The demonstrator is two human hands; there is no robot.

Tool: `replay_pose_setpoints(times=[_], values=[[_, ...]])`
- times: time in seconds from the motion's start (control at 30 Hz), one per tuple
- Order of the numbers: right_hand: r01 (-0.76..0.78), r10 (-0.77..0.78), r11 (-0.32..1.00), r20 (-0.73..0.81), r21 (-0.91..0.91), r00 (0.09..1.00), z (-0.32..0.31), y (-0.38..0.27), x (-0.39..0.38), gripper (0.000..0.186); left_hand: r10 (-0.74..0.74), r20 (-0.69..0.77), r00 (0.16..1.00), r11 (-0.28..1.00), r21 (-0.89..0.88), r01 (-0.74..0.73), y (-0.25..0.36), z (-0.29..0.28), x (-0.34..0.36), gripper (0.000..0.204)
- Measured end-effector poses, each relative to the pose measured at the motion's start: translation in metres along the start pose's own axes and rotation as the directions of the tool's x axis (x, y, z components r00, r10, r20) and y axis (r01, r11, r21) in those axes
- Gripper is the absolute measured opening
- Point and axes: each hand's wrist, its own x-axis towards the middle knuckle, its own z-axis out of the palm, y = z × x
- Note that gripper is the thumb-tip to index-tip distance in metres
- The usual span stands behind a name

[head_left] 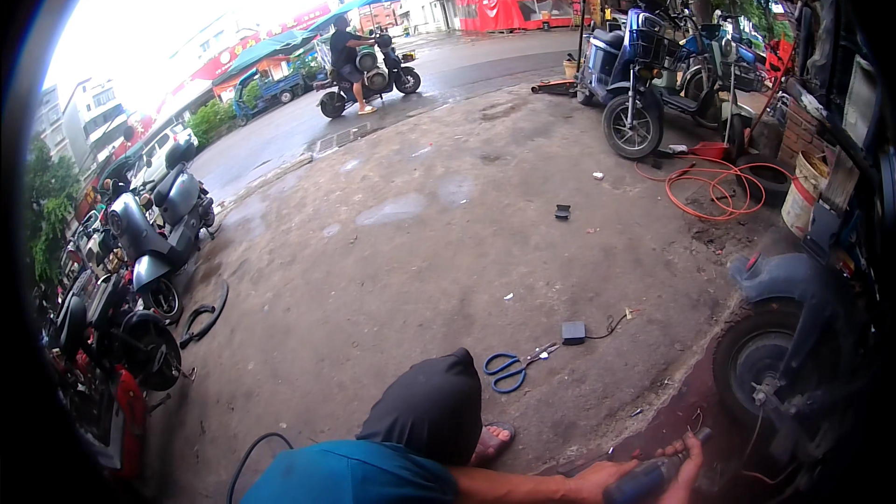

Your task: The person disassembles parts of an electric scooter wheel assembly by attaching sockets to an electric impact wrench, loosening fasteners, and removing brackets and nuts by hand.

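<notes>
At the lower right, my left hand (607, 481) grips a dark cylindrical tool (644, 478), and my right hand (689, 457) is closed on it too, with thin wire near its fingers. The tool's exact kind is unclear. Just beside them is the rear wheel (765, 364) of a grey scooter (789, 275), with loose wire hanging by its hub. On the pavement ahead lie blue-handled scissors (506, 373) and a small dark box (573, 333) with a wire. My bent knee (420, 401) is at the bottom centre.
Parked scooters line the left (163, 233) and upper right (630, 84). An orange hose (709, 201), bucket (805, 191), small black piece (562, 212) and black tubing (201, 322) lie around the pavement (392, 271). A rider (350, 61) on a scooter is on the road, near red tents (499, 9).
</notes>
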Motion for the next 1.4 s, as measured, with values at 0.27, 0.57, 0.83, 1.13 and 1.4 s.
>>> replay_pose_setpoints(times=[0.27, 0.57, 0.83, 1.13, 1.4], values=[[0.014, -0.015, 0.999, 0.029, 0.039, 0.999, -0.007, -0.006, -0.006, 0.026, -0.012, 0.094, 0.996, 0.986, -0.163, 0.027, 0.032, -0.019, 0.0, 0.063], [-0.033, 0.036, 0.997, -0.041, 0.064, 0.998, -0.003, -0.004, -0.001, 0.024, -0.028, 0.181, 0.983, 0.971, -0.227, 0.069, 0.044, -0.036, 0.003, 0.057], [0.023, -0.023, 1.0, -0.036, 0.015, 0.999, -0.014, -0.013, -0.017, 0.023, 0.06, 0.154, 0.986, 0.989, -0.141, -0.038, 0.04, -0.016, 0.006, 0.06], [0.041, -0.041, 0.999, 0.0, -0.008, 0.999, -0.012, 0.0, -0.008, 0.023, 0.053, 0.006, 0.999, 0.996, -0.078, -0.052, 0.018, -0.008, -0.006, 0.052], [-0.029, 0.029, 0.999, -0.005, -0.024, 1.0, -0.023, 0.006, 0.016, 0.024, 0.013, 0.089, 0.996, 0.998, -0.069, -0.007, 0.012, -0.014, 0.0, 0.054]])
